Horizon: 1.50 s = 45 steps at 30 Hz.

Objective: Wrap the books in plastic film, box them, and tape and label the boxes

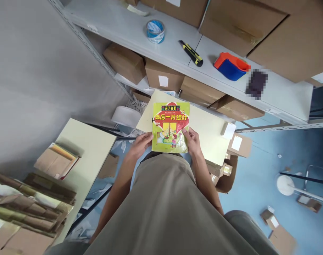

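The single view looks from a camera worn on the person's head, facing forward and steeply down, with the olive-grey shirt rising very near the lens from the bottom edge. The left hand and right hand, with the picture book between them, sit close to mid-frame, the cover seen nearly face-on. The wide, slanted view takes in the work table beyond the book, a shelf running obliquely across the top, the grey wall at left and the blue floor at right.
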Available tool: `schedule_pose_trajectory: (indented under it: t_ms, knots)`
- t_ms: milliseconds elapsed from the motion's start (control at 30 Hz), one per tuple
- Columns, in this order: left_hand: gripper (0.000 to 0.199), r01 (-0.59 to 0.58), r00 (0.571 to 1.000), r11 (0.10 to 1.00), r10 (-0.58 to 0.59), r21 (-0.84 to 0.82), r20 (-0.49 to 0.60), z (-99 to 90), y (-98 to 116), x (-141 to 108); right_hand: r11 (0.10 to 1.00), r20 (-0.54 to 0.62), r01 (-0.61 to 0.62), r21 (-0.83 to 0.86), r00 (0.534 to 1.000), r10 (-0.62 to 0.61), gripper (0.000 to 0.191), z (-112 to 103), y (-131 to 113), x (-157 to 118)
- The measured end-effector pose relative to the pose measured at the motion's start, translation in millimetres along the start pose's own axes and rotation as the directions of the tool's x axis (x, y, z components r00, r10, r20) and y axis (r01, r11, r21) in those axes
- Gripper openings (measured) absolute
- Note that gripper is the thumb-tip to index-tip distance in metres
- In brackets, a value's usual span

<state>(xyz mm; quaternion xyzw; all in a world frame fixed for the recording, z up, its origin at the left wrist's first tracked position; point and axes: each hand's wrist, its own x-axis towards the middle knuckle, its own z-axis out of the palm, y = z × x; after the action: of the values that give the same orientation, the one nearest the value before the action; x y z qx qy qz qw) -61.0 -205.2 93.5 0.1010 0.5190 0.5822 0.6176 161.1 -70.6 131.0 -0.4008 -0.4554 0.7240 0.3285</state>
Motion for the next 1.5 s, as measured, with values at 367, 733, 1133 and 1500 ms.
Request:
schedule_pose_trajectory:
  t_ms: [367, 733, 1133, 1500]
  knots:
    - [0.062, 0.037, 0.999, 0.996, -0.038, -0.083, -0.011, -24.8, -21.2, -40.5, 0.99, -0.032, -0.066, -0.128, 0.998, 0.063, 0.048, 37.2, 14.8, -43.0]
    - [0.064, -0.218, 0.963, 0.967, 0.236, 0.135, -0.13, -27.6, -15.2, -62.4, 0.802, -0.017, 0.16, -0.576, 0.978, -0.207, 0.071, 95.2, 25.2, -49.7]
    - [0.054, -0.411, 0.866, 0.827, 0.486, 0.385, -0.12, -48.5, -6.9, -70.0, 0.867, 0.035, 0.157, -0.473, 0.987, -0.159, 0.057, 125.7, 26.4, -47.4]
    - [0.063, -0.222, 0.972, 0.975, 0.221, 0.005, -0.08, -75.2, -6.0, -59.9, 0.939, 0.086, 0.021, -0.343, 0.996, 0.009, 0.062, 107.4, 28.1, -44.1]
